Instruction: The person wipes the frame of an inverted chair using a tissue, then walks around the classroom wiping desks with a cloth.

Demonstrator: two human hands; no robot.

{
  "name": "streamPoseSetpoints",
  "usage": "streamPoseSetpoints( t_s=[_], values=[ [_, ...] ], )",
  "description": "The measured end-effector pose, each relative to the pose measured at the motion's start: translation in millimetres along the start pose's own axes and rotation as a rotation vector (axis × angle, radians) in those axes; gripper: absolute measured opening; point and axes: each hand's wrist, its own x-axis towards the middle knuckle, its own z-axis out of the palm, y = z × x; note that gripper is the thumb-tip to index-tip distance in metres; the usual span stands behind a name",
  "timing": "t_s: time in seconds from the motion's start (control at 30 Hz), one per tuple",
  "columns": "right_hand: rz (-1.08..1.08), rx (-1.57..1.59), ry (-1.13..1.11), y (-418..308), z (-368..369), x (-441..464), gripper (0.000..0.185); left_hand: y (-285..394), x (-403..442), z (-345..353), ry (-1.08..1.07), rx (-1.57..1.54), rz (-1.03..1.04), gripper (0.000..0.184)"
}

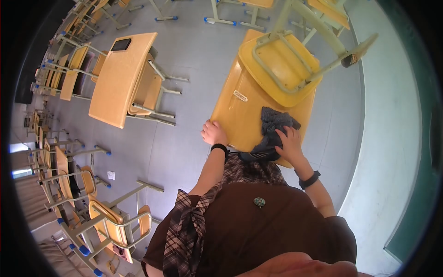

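Observation:
A yellow desk (233, 115) stands right in front of me, with an upturned yellow chair (277, 69) resting on its far part. Near the desk's left corner, my left hand (214, 134) has its fingers curled over the edge. My right hand (290, 143) lies with spread fingers on a dark grey cloth (273, 122), which is bunched on the near right part of the desktop. A small white label (240, 95) is stuck to the desktop left of the cloth.
To the left is another desk (122, 83) with a dark phone-like object (121, 44) on it and a chair (147, 90) beside it. More desks and chairs line the far left. A pale wall (387, 115) rises at the right. White paper (110, 175) lies on the floor.

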Motion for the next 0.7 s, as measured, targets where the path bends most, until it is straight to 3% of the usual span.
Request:
streamPoseSetpoints(
  t_s=[0.2,0.4,0.5,0.6,0.7],
  values=[
    [-0.034,-0.022,0.071,-5,7,-8,0.068,0,1,2,0.008,0.024,-0.012,0.029],
    [0.11,0.213,0.013,31,9,11,0.056,2,-1,1,0.03,0.041,-0.001,0.029],
    [0.197,0.525,0.04,49,8,10,0.042,1,0,1,0.024,0.04,-0.004,0.03],
    [0.413,1.117,0.039,70,-14,1,0.033,1,1,1,-0.007,0.047,-0.02,0.032],
    [0.425,1.742,0.34,71,-50,-16,0.032,2,1,1,-0.017,0.048,-0.031,0.032]
  ],
)
